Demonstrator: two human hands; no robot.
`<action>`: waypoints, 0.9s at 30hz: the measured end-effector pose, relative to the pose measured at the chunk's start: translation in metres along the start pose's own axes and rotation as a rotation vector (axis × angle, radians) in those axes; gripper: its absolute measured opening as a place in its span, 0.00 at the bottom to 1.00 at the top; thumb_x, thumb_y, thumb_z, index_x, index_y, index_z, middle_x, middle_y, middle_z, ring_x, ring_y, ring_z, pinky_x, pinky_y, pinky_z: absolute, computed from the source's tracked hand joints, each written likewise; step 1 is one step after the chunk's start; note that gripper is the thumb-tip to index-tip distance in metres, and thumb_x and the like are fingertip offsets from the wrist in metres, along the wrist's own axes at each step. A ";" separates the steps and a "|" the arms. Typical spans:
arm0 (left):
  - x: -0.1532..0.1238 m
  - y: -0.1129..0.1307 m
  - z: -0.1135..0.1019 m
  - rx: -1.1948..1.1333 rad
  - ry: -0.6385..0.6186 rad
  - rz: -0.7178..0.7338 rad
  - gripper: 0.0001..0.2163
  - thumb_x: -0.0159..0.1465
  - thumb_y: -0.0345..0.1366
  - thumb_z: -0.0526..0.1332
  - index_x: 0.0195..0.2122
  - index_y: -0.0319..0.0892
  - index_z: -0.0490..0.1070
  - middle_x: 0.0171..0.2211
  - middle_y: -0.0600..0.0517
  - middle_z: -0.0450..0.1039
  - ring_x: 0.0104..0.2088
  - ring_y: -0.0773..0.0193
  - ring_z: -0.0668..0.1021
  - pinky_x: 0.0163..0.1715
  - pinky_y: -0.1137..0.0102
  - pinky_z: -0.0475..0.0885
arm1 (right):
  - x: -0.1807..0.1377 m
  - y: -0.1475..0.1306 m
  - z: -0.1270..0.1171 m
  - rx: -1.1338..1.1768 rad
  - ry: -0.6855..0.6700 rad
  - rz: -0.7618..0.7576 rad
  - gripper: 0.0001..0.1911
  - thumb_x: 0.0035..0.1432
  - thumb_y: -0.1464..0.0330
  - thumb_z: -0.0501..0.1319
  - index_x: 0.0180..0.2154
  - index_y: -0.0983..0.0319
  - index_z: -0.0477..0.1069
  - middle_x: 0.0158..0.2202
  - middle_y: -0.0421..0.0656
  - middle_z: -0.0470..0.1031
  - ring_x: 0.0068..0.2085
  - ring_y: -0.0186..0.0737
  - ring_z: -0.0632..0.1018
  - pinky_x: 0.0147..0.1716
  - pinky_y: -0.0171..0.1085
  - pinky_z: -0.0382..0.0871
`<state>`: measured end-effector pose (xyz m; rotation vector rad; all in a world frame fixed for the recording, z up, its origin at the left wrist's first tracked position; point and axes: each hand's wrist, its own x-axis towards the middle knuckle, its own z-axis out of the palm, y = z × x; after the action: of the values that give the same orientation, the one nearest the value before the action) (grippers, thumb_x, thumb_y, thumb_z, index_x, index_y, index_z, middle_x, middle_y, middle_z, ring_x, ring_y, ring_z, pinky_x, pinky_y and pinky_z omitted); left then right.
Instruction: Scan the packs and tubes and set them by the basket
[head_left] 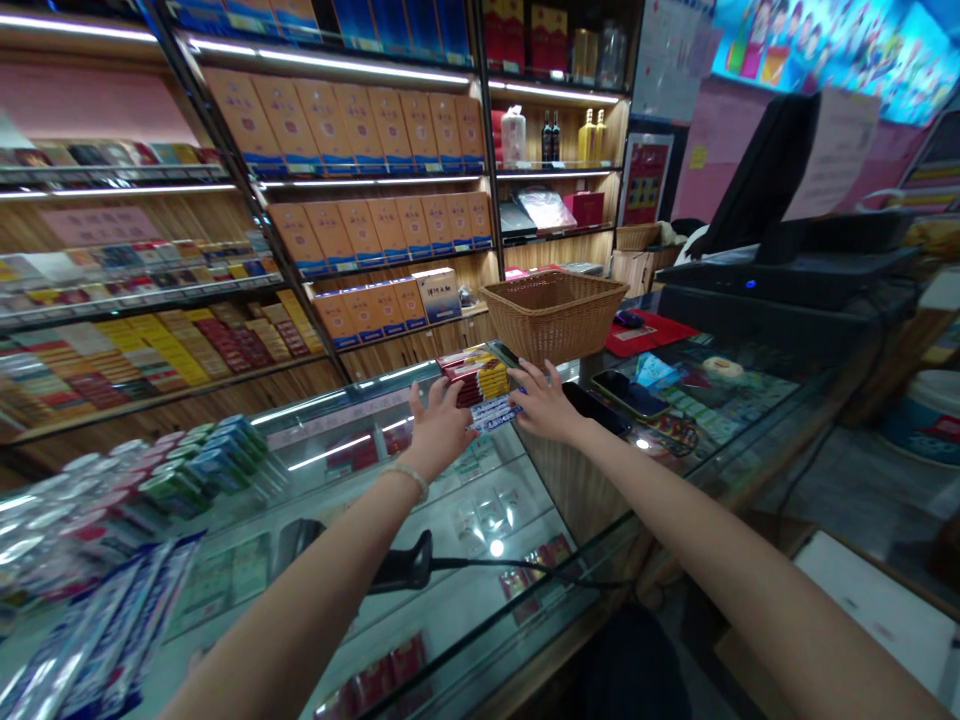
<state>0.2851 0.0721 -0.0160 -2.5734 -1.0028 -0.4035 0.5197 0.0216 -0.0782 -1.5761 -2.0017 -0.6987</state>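
Observation:
A compact group of small packets [491,381], red, yellow and blue-white, is on the far part of the glass counter. My left hand [441,428] is against their left side, thumb near the front blue-white ones and one finger raised. On the opposite side, my right hand [546,400] has bent fingers against the packets' right edge. Between them the two hands hold the group; what is printed on it is too small to read. A black handheld scanner [405,566] with a cable lies on the glass nearer to me, partly behind my left forearm.
A wicker basket [555,315] stands just beyond the packets. Dark phones [630,393] lie right of my right hand, before a black monitor stand [787,260]. Rows of small cans or tubs [172,470] and long blue packets [112,630] occupy the left. Stocked shelves [375,180] line the back.

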 end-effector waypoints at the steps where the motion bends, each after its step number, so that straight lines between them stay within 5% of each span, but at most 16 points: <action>1: 0.000 0.000 0.000 -0.001 -0.001 -0.002 0.05 0.61 0.41 0.70 0.36 0.49 0.85 0.69 0.44 0.67 0.71 0.37 0.60 0.69 0.30 0.43 | -0.001 0.000 0.000 0.004 0.000 0.001 0.11 0.55 0.72 0.65 0.42 0.57 0.77 0.69 0.51 0.65 0.74 0.57 0.56 0.72 0.66 0.41; 18: 0.004 -0.003 -0.002 0.044 0.002 0.006 0.05 0.62 0.40 0.70 0.37 0.48 0.84 0.69 0.45 0.67 0.72 0.39 0.60 0.69 0.31 0.44 | 0.001 -0.004 0.006 -0.011 -0.054 0.049 0.13 0.61 0.70 0.62 0.47 0.58 0.78 0.71 0.52 0.63 0.75 0.55 0.54 0.72 0.65 0.35; 27: 0.004 0.000 -0.002 0.037 0.020 0.022 0.14 0.60 0.37 0.69 0.48 0.49 0.82 0.69 0.42 0.66 0.71 0.38 0.61 0.69 0.30 0.44 | 0.000 -0.007 0.002 -0.020 -0.083 0.087 0.22 0.63 0.68 0.61 0.59 0.57 0.74 0.74 0.52 0.57 0.76 0.58 0.50 0.72 0.66 0.34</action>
<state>0.2880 0.0738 -0.0124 -2.5404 -0.9649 -0.4004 0.5132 0.0215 -0.0801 -1.7187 -1.9769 -0.6311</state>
